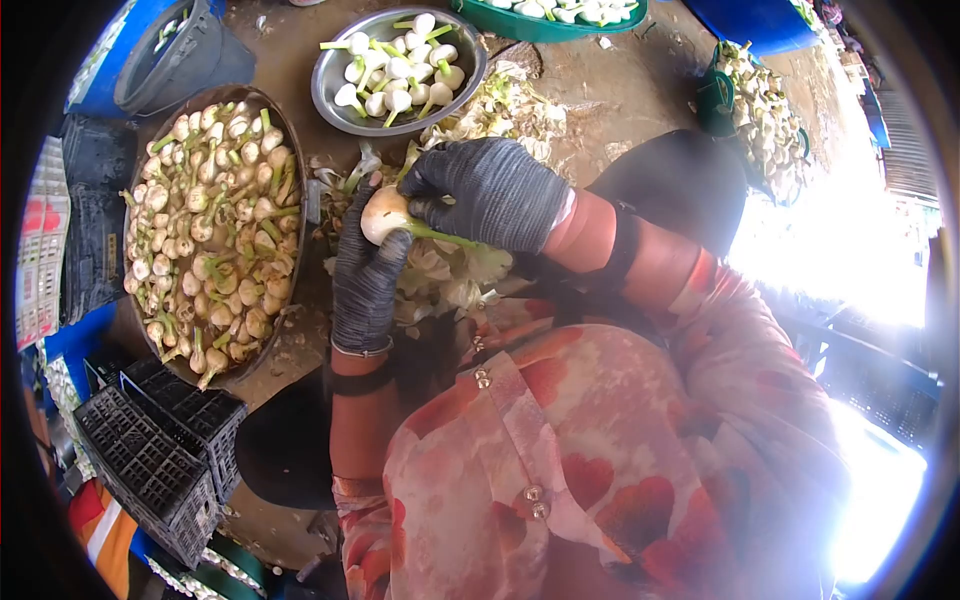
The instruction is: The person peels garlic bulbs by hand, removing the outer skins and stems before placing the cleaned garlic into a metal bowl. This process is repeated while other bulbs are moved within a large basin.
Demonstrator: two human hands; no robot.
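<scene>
A garlic bulb (pixel 384 215) with a green stem is in front of my chest. My left hand (pixel 365 255), in a dark grey knitted glove, is wrapped round the bulb from the left, thumb along its lower side. My right hand (pixel 485 190), gloved alike, has its fingers bent against the bulb's right side, by a strip of loose skin. The stem passes below the right hand. Exactly what the right fingertips pinch is partly hidden. Beneath both hands lies a heap of peeled garlic skins (pixel 465 275).
A wide round pan (pixel 285 330) of unpeeled garlic stands on the left. Beyond my hands, a metal bowl (pixel 330 108) holds peeled white bulbs. A green tub (pixel 530 28), a grey bucket (pixel 185 65), black crates (pixel 150 440) and a heaped green basket (pixel 715 100) stand around.
</scene>
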